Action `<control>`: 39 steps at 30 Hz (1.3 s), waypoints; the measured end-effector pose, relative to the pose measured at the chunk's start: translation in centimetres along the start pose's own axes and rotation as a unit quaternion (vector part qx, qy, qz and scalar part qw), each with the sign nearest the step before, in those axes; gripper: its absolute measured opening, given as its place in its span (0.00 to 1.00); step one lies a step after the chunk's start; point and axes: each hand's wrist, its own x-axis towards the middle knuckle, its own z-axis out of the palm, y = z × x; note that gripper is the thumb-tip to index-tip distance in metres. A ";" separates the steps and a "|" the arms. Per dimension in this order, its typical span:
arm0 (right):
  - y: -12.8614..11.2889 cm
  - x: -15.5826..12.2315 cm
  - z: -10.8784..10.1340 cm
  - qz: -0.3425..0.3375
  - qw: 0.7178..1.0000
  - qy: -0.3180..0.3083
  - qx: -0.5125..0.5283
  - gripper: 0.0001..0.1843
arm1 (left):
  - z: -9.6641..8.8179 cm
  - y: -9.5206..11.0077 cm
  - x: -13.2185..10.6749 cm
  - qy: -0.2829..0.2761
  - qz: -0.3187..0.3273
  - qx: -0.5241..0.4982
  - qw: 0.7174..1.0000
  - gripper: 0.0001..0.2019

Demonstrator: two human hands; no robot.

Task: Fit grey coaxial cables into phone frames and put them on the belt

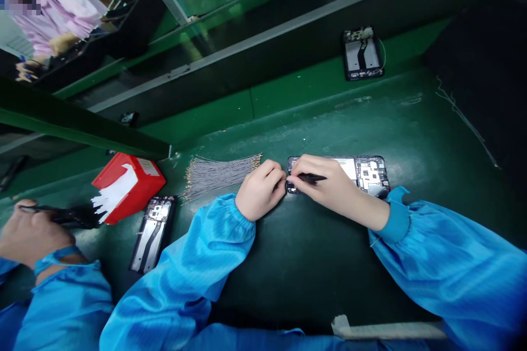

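An opened phone (373,173) lies lengthwise on the green bench, its circuit board showing at the right end. My right hand (329,181) rests over its left half, fingers closed around slim black tweezers (312,177) whose tips are hidden by the fingers. Right at the phone's left end is my left hand (263,189), its fingers pinched together; whatever is between them cannot be made out. Just left of that hand lies a bundle of thin grey cables (222,173) with gold-coloured ends.
A red bin (135,189) holds white strips. Another opened phone (153,233) lies left of my left sleeve; one more (363,55) rests at the back. A co-worker's hand (37,236) holds something dark at far left. Across the partition sits a person in pink (66,3).
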 end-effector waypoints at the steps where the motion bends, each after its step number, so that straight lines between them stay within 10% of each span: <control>1: 0.0 0.0 0.1 -0.010 1.000 -0.007 -0.016 0.08 | 0.0 0.0 0.0 -0.003 0.001 0.002 1.000 0.07; 8: -0.3 0.3 -0.2 0.002 1.000 -0.014 -0.008 0.06 | -1.2 -0.3 0.2 -0.053 -0.012 0.063 0.997 0.06; 16: 1.5 -5.0 -8.1 0.162 0.958 0.191 -0.141 0.06 | -2.3 0.9 -0.1 -0.167 0.104 0.030 0.980 0.09; 26: 0.7 -7.7 -7.8 0.165 0.983 0.079 -0.019 0.05 | -0.3 4.1 1.6 -0.106 0.239 0.161 0.952 0.10; 39: -0.4 -8.7 -7.4 0.194 0.978 0.050 0.062 0.03 | 1.7 6.0 2.2 -0.069 0.150 0.101 0.981 0.11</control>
